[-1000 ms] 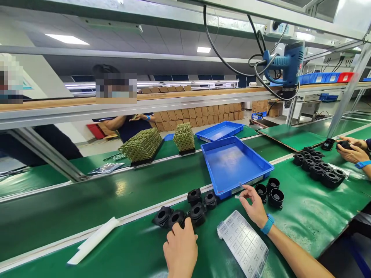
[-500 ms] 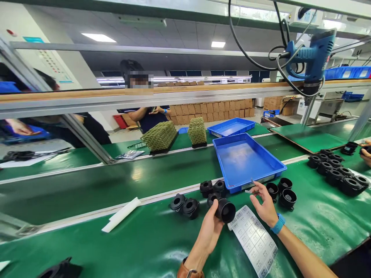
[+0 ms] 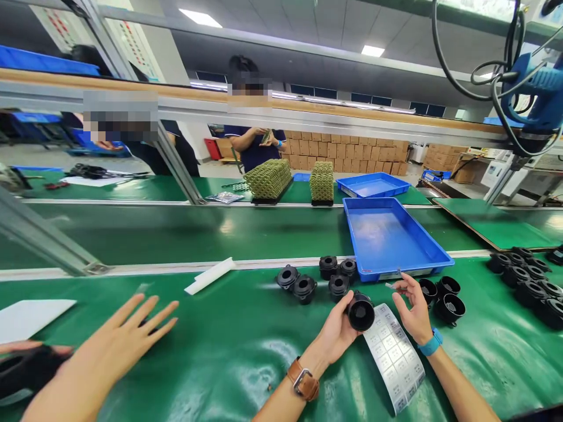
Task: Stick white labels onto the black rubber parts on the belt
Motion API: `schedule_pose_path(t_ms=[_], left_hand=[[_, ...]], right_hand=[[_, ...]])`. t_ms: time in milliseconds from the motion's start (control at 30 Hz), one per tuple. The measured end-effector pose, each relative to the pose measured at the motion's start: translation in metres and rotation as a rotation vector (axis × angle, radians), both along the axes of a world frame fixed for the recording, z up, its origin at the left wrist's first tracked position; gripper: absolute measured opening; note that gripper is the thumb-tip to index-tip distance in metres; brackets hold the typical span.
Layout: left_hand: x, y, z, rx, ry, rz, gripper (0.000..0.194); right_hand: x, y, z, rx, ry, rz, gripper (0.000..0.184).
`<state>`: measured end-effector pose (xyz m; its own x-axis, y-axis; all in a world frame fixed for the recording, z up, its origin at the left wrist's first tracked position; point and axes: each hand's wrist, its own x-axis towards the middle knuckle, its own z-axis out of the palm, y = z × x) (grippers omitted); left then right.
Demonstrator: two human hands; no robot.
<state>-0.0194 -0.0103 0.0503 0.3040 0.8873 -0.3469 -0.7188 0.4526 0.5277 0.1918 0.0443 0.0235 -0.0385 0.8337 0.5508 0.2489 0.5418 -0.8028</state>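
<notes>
While the left hand [image 3: 336,331] wraps its fingers around a black round plastic housing [image 3: 361,313], thumb on one side and the other fingers curled behind it, the open mouth of the part faces the camera and sits just above the green bench mat [image 3: 246,351]. A brown-strapped watch [image 3: 303,379] sits on that wrist. Just to the right, the right hand [image 3: 411,310] pinches a small label [image 3: 390,286] between thumb and forefinger, with the remaining fingers loosely curled; a blue wristband [image 3: 431,342] circles its wrist. Both hands are close together but not touching. Beneath them, touching the mat, lies a sheet of labels [image 3: 393,354], its top edge just under the held housing.

Behind the left hand four more black housings [image 3: 319,278] stand in a loose cluster on the mat, and right of the right hand three cup-shaped black parts [image 3: 444,296] sit close together. An empty-looking blue tray [image 3: 433,246] rests just beyond the hands, straddling the edge of the conveyor belt [image 3: 176,231]. A white strip [image 3: 210,275] lies near the belt's edge to the left.

At lower left, a co-worker's hand [image 3: 125,334] reaches in with fingers spread, hovering over the mat. More black housings [image 3: 528,278] stand in rows at far right. Across the belt, stacks of olive-green parts [image 3: 268,179] stand on the far bench, with another person behind them.
</notes>
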Motion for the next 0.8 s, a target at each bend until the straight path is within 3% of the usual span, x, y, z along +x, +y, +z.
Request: schedule_pose_path(t_ms=[133, 333, 433, 533, 667, 800], left_hand=[[0.003, -0.002, -0.001, 0.008, -0.049, -0.029, 0.04], [0.011, -0.01, -0.002, 0.066, -0.083, -0.018, 0.035], [0.014, -0.013, -0.002, 0.092, -0.101, -0.03, 0.036], [0.016, -0.013, -0.002, 0.081, -0.166, 0.014, 0.031], [0.01, -0.008, -0.003, 0.013, -0.282, 0.029, 0.016], [0.001, -0.005, -0.005, -0.014, -0.298, -0.114, 0.019]], right_hand=[[0.002, -0.021, 0.015, 0.06, -0.027, 0.022, 0.06], [-0.024, -0.078, 0.024, 0.203, -0.248, 0.119, 0.1], [-0.041, -0.086, 0.022, 0.408, -0.393, 0.045, 0.091], [-0.049, -0.076, 0.025, 0.598, -0.467, 0.023, 0.086], [-0.046, -0.054, 0.036, 0.745, -0.609, 0.183, 0.072], [-0.043, -0.041, 0.041, 0.838, -0.696, 0.309, 0.057]])
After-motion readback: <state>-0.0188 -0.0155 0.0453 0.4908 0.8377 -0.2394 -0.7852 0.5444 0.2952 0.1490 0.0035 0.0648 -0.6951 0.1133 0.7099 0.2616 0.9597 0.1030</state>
